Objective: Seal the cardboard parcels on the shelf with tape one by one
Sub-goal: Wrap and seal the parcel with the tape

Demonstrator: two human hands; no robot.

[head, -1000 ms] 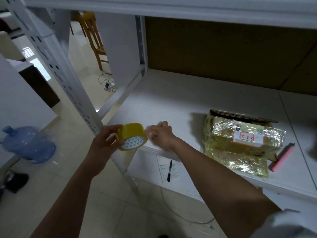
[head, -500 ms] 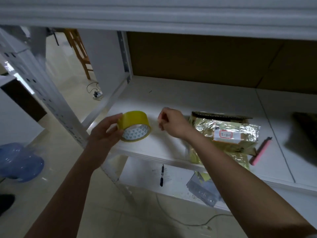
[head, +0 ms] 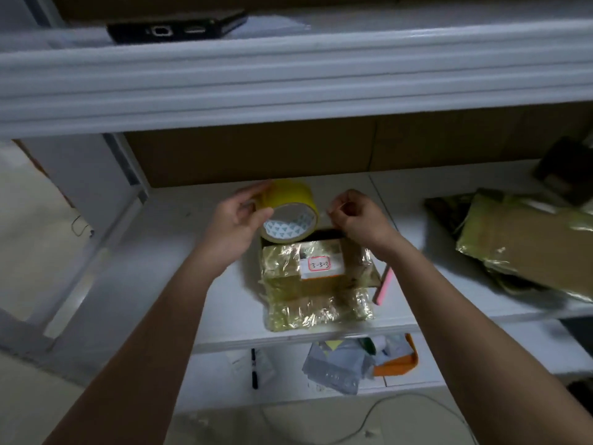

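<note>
On the shelf (head: 199,284), tape-wrapped cardboard parcel (head: 316,284) glints yellow, labelled.

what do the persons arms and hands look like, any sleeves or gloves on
Both forearms are bare right down to the frame edge, with no sleeves in view. The left hand and right hand wear no gloves, and no rings, watch or wristband show. The fingers are uncovered.

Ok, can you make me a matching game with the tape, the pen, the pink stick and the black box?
Things:
1. tape roll
2. pen
3. pink stick
4. black box

Places:
A. on the top shelf
B. right beside the labelled parcel
C. held in the left hand
D. on the lowest shelf

Pairs: 1-C, 2-D, 3-B, 4-A
</note>
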